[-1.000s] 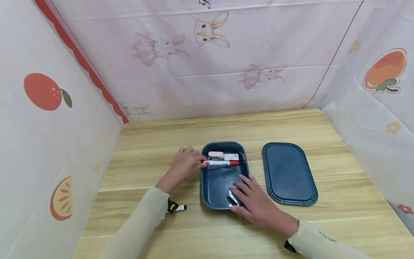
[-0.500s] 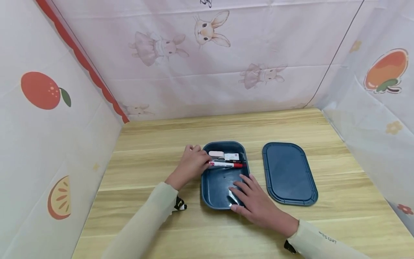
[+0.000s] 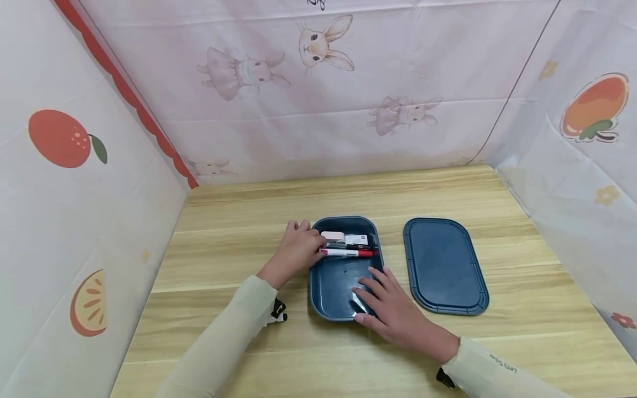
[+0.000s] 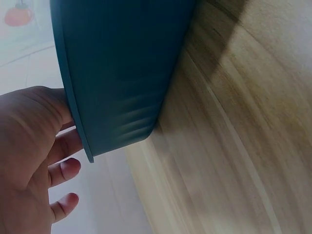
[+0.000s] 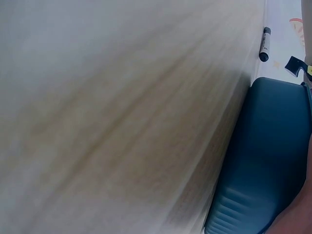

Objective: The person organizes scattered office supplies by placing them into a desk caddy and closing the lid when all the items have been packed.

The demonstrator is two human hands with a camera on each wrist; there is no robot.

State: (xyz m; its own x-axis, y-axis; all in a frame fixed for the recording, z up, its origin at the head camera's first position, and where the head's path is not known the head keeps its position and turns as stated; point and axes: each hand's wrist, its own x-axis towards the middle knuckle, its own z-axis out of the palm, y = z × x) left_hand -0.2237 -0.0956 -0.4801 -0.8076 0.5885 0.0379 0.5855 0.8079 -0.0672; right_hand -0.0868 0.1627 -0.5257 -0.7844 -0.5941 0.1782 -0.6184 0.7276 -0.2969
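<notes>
My left hand (image 3: 296, 249) reaches over the left rim of a dark blue plastic box (image 3: 340, 284) and pinches the left end of a red-capped white marker (image 3: 346, 252). That marker lies crosswise inside the box, in front of a dark, thin pen-like item (image 3: 357, 247). Behind them sit a small pale pink rounded object (image 3: 332, 236) and a white eraser-like block (image 3: 356, 239). In the left wrist view, the box wall (image 4: 117, 78) hides the fingertips. My right hand (image 3: 395, 312) rests on the box's near right rim, fingers spread over the inside.
A matching blue lid (image 3: 446, 268) lies flat on the wooden table (image 3: 239, 215) to the right of the box. A black-and-white marker (image 5: 265, 44) lies left of the box, partly behind the left sleeve in the head view. Printed cloth walls (image 3: 318, 132) border the table.
My left hand has moved slightly right over the rim, carrying the red-capped marker a little further right within the box. My right hand, the box and the lid have stayed put.
</notes>
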